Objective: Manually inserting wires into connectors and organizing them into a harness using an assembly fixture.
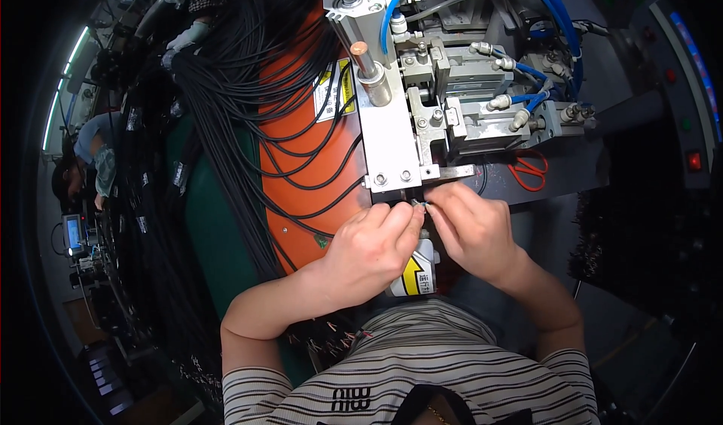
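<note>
Two hands: you are bringing both of them together just under the front edge of the metal machine [392, 135].
Left hand [369, 252]: you are closing its fingers in a pinch on the small metal part [419, 203], from the left side.
Right hand [474, 233]: you are pinching the same small part from the right side, so the fingertips of both hands are almost touching.
Place of the part: it is sitting between your fingertips, just below the bright steel plate [388, 142] with two bolts, and it is too small to tell its exact shape.
Cables: a big bundle of black cables [226, 86] is lying on the orange mat [301, 191] at your left, well apart from your fingers.
Progress: I judge you are only feeding or seating the part at the machine now; many cables are waiting, so most of the work seems left.
Other things: red scissors [529, 170] are lying on the right, and blue hoses [546, 3] are running above.
</note>
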Available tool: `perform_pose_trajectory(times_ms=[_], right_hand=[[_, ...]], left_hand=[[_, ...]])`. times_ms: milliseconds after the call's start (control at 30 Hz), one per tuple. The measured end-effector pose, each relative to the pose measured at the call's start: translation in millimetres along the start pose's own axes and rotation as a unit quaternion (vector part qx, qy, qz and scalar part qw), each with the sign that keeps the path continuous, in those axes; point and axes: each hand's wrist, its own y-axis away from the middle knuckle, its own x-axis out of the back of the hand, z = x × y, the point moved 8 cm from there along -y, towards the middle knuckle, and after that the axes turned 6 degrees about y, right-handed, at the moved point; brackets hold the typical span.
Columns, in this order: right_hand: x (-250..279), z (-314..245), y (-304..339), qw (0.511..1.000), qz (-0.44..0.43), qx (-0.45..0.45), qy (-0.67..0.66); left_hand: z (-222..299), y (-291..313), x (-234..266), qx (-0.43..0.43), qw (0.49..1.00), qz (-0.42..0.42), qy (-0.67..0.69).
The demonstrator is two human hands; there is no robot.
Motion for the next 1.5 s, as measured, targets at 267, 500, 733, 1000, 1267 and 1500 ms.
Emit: perform_pose_trajectory(times_ms=[267,500,733,1000,1267,1500], right_hand=[[-14.6,22.7,1.9,0.988,-0.103,-0.087,-0.07],[-12.6,26.5,4.5,0.984,-0.095,-0.108,-0.102],[6.3,-19.2,13.2,0.992,0.019,-0.027,-0.12],[-29.2,-88.2,13.1,0.989,-0.035,0.098,-0.108],[-34.8,-95.8,14.8,0.994,-0.064,0.072,-0.058],[-41.9,-94.6,9.9,0.993,-0.088,0.065,-0.053]], left_hand=[[-12.9,11.4,0.3,0.037,0.999,0.024,0.028],[-29.5,35.7,20.6,0.064,0.989,0.118,0.067],[-45.0,33.4,38.2,0.067,0.984,0.156,-0.051],[-303.7,-73.7,53.0,0.296,0.806,0.289,0.424],[-376.6,-169.1,49.9,0.356,0.916,0.12,0.14],[-345.3,-187.8,57.7,0.285,0.957,-0.02,0.039]])
